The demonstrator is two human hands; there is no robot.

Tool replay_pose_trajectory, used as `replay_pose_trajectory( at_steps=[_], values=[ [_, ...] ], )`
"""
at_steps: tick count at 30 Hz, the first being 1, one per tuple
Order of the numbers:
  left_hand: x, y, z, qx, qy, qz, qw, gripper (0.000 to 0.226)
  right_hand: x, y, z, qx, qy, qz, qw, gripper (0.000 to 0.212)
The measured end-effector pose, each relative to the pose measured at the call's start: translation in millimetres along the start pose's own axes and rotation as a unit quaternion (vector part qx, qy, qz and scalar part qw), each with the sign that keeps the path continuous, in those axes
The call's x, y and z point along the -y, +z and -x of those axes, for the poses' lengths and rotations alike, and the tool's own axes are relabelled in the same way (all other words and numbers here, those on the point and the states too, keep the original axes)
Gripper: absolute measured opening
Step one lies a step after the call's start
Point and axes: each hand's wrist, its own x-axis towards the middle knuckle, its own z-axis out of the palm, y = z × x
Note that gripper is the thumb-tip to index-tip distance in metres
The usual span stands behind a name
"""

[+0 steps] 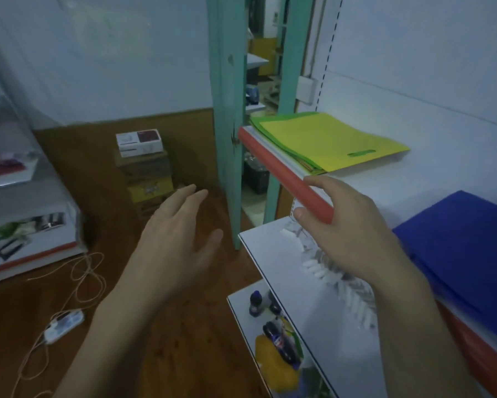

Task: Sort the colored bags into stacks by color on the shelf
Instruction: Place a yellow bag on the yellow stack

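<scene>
**A:** While neither hand carries a bag, which step would you say this is?

**B:** A pause between placements, I'd judge. The left hand point(178, 239) hangs over the floor point(212, 311), straight and a little spread, holding nothing.

**A:** And the bags themselves?

**B:** On the upper shelf point(273, 163) the green bags point(258, 122) lie flat, with a yellow bag point(327, 139) on top covering most of them. Green shows through its cut-out handle.

**A:** So two colors share one pile?

**B:** Yes, so that pile doesn't look sorted yet.

**A:** What about the other hand?

**B:** The right hand point(353, 225) is at that shelf's red front edge, just below the yellow bag's near corner. Its thumb is under the edge and its fingers point(321, 182) over it, nearly straight, with no bag between them. I can't tell whether it presses on the edge or only brackets it.

**A:** Farther right?

**B:** The blue bags point(465, 239) sit in their own stack lower down, well apart from the yellow one.

**A:** What does the next move call for?

**B:** Probably pinching the yellow bag alone by its near edge and sliding it off without dragging the green ones. It then needs a bare stretch of shelf to lie on.
</scene>
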Motion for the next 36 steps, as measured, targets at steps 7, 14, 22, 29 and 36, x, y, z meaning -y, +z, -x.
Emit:
replay_pose_trajectory(
  at_steps=[7,14,22,29,36],
  values=[
    [2.8,48.6,-142.9,0.012,0.121,0.059,0.991,0.061,-38.5,11.0,-65.4,-0.049,0.084,0.03,0.995,0.046],
    [-3.4,108.3,-286.9,0.063,0.289,0.15,0.943,0.046,-73.7,31.6,-118.5,-0.219,0.233,0.078,0.944,0.033],
    [-26.6,146.7,-372.6,0.162,0.367,0.077,0.913,0.077,-83.7,45.8,-147.6,-0.278,0.402,0.032,0.872,0.049],
    [-22.7,145.2,-377.0,0.191,0.454,0.147,0.858,0.066,-77.7,51.5,-158.2,-0.372,0.397,-0.012,0.839,0.031],
    [-11.7,144.3,-401.3,0.185,0.455,0.228,0.84,0.059,-69.2,63.1,-158.6,-0.444,0.401,0.059,0.799,0.018]
  ],
)
